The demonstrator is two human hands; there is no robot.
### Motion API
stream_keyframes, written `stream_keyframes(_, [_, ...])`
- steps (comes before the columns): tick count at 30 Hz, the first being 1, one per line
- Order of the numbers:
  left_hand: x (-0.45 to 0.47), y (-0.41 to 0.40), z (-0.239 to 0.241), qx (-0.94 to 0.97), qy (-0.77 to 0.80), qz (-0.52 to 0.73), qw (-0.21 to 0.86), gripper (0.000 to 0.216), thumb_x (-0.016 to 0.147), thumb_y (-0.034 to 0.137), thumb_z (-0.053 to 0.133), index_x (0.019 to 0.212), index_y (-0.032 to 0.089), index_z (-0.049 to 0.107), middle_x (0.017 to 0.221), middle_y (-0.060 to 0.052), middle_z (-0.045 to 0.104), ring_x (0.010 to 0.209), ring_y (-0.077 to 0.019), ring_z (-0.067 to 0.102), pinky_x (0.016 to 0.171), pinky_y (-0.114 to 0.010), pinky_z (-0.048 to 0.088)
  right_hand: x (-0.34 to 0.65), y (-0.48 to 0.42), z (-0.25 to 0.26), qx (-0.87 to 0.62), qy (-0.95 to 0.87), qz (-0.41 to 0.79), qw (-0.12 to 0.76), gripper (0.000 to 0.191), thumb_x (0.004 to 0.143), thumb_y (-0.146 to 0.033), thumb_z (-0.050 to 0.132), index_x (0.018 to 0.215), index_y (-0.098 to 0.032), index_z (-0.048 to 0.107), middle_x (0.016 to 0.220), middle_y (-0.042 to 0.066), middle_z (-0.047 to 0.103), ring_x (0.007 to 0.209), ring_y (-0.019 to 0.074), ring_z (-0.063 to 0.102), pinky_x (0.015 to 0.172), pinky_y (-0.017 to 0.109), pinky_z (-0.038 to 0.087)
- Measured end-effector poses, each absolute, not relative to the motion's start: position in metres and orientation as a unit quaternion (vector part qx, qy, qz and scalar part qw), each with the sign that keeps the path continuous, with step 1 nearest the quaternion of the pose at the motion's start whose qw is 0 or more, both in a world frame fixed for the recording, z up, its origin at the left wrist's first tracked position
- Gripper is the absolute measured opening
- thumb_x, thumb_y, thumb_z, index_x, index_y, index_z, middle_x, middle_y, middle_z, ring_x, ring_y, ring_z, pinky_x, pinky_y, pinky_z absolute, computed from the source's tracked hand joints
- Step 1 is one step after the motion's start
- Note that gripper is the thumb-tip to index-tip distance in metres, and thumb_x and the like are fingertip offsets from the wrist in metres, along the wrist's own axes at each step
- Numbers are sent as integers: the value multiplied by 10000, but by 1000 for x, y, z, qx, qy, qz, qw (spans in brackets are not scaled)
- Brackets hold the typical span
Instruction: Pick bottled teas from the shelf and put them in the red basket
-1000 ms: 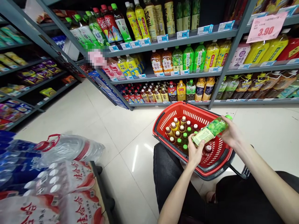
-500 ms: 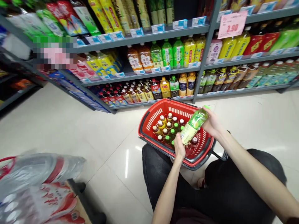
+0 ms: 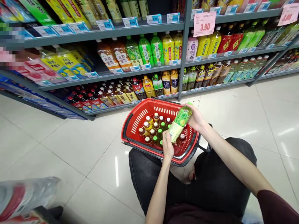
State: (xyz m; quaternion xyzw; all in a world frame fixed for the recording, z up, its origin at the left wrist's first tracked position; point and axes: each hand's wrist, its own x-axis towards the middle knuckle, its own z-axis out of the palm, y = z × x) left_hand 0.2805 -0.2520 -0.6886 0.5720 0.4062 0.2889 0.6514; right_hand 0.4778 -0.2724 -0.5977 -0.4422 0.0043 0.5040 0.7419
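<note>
A green-capped drink bottle [image 3: 179, 123] with a green and pale-yellow label is tilted over the red shopping basket [image 3: 134, 119]. Its lower end is gripped by my left hand [image 3: 168, 144]. My right hand [image 3: 194, 117] is closed around its upper end, just below the cap. Inside the basket several bottles stand upright with white, yellow and green caps, among them a green-capped bottle [image 3: 160, 133]. One bottle with a pale cap [image 3: 182, 137] sits apart at the basket's right side. The held bottle hides part of the basket's inside.
Shelves of drink bottles [image 3: 157, 49] run behind the basket, with blue price tags and a pink 3.90 sign [image 3: 205, 24]. Black-trousered knees flank the basket's near side. Plastic-wrapped goods [image 3: 28, 196] lie at lower left on the tiled floor [image 3: 93, 161].
The view has swung to the right, so the shelves, basket and hands appear further left. Both hands keep hold of the same bottle, in nearly the same tilt.
</note>
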Motion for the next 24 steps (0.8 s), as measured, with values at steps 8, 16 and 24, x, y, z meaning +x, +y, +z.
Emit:
stream_keyframes(8, [279, -257, -682, 589, 349, 304, 662, 586, 997, 613, 560, 1408, 233, 387, 1321, -153, 580, 756, -183, 678, 650, -307, 558, 481, -272, -591, -454, 7, 492, 743, 462, 725, -519, 840, 981, -202, 624, 918, 31, 723, 987, 210, 706, 934, 372, 587])
stream_keyframes(16, [276, -248, -677, 426, 349, 422, 720, 704, 935, 646, 652, 1472, 283, 378, 1441, -141, 517, 1179, -273, 615, 918, -359, 534, 479, -290, -587, -428, -215, 592, 648, 726, 551, -155, 932, 1205, -216, 622, 1328, 96, 651, 1148, 230, 680, 1009, 405, 576])
stream_keyframes(24, [263, -226, -672, 220, 326, 360, 846, 746, 825, 858, 602, 1212, 221, 619, 787, -41, 607, 599, -161, 487, 520, -265, 398, 402, -247, -616, -485, -319, 525, 623, 796, 465, -273, 984, 1178, -248, 631, 1213, 75, 693, 1133, 278, 687, 1056, 466, 563])
